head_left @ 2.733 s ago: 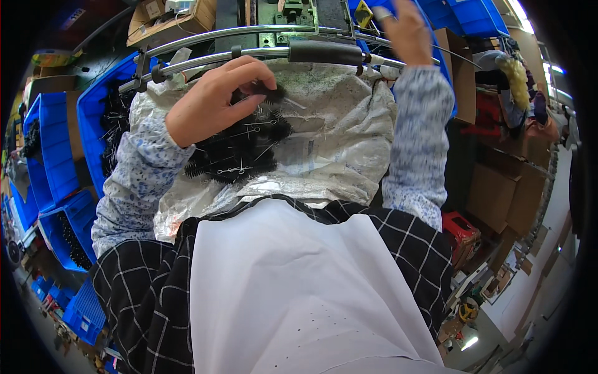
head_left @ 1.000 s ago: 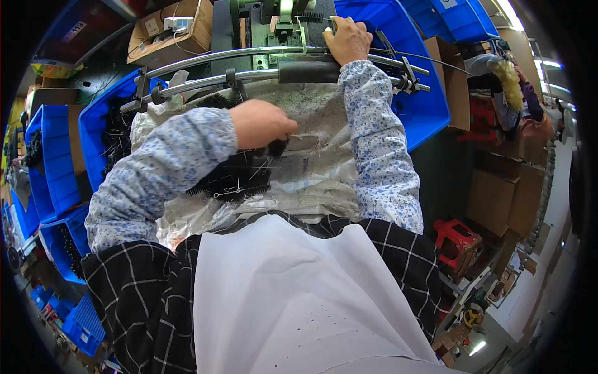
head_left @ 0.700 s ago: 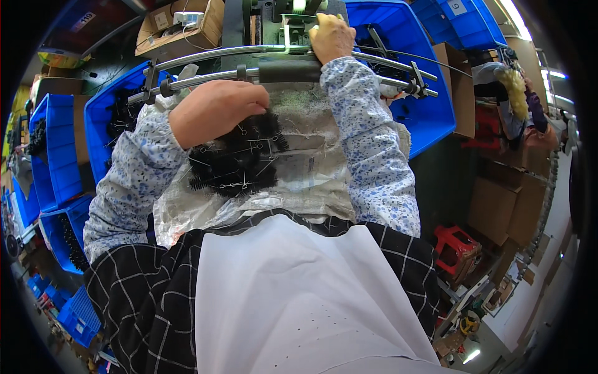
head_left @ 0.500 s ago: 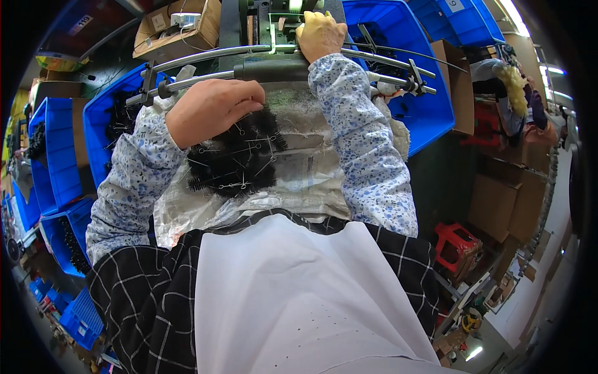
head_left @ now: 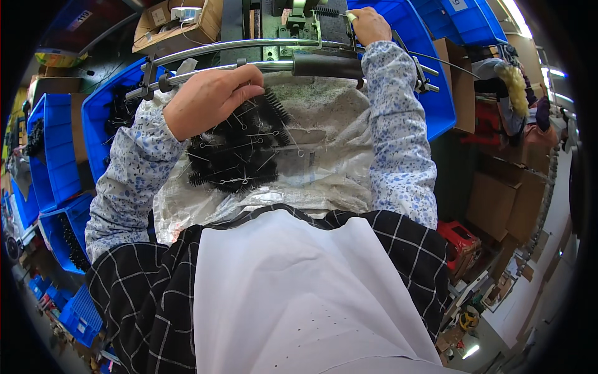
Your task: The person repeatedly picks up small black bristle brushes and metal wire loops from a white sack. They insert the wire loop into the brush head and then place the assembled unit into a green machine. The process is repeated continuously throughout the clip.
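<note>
My left hand (head_left: 215, 101) is closed in a pinch over a pile of black wire brushes (head_left: 233, 159). A black wire brush (head_left: 278, 107) runs from its fingertips toward the lower right, ending in a bare wire with a loop. The pile lies on a whitish woven sheet (head_left: 336, 137) in front of me, with several looped wire ends showing. At the far right of the machine (head_left: 296, 31), my right hand (head_left: 372, 26) is closed, yellow covers on its fingertips. Another small black brush (head_left: 328, 11) extends leftward from those fingers; the exact grip is partly hidden.
Two metal rails (head_left: 249, 45) cross before the machine, and a dark sleeve (head_left: 327, 65) sits on the nearer one. Blue bins (head_left: 96, 118) flank both sides. A cardboard box (head_left: 177, 28) stands far left, and a red stool (head_left: 458, 246) at right. Another person (head_left: 514, 93) is farther right.
My right hand has moved right along the machine, and the dark sleeve has shifted right too. A brush now shows beside that hand. At my left fingertips, a brush now sticks out of the pile.
</note>
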